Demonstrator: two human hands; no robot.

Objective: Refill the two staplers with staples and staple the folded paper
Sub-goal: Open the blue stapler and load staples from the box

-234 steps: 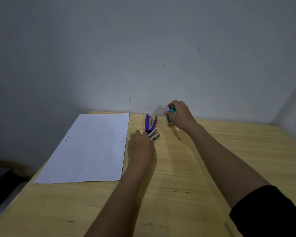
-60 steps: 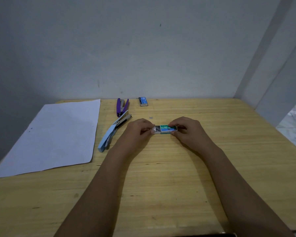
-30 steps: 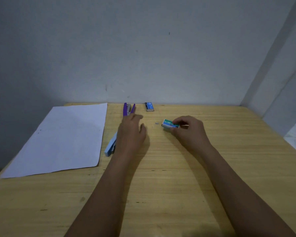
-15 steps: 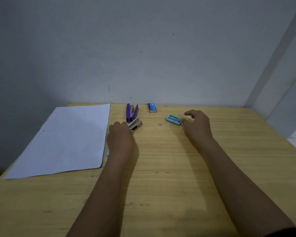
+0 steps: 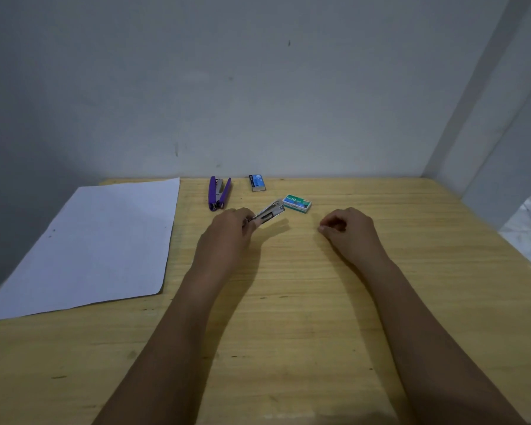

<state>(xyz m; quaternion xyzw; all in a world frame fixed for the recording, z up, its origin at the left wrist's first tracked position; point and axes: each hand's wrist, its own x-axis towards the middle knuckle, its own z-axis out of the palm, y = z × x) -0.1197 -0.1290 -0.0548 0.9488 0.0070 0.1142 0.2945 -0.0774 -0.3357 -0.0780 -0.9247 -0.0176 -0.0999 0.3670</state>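
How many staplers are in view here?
2. The purple stapler lies splayed open near the wall, right of the paper. The silver-tipped stapler is gripped in the left hand, its tip pointing toward the green staple box. None appears hidden.

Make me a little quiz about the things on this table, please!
1. True or false: the left hand holds a stapler.
2. Green box or blue box: which lies nearer the wall? A green, B blue.
3. Fill in: the purple stapler lies between the paper and the ____ box.
Key: 1 true; 2 B; 3 blue.
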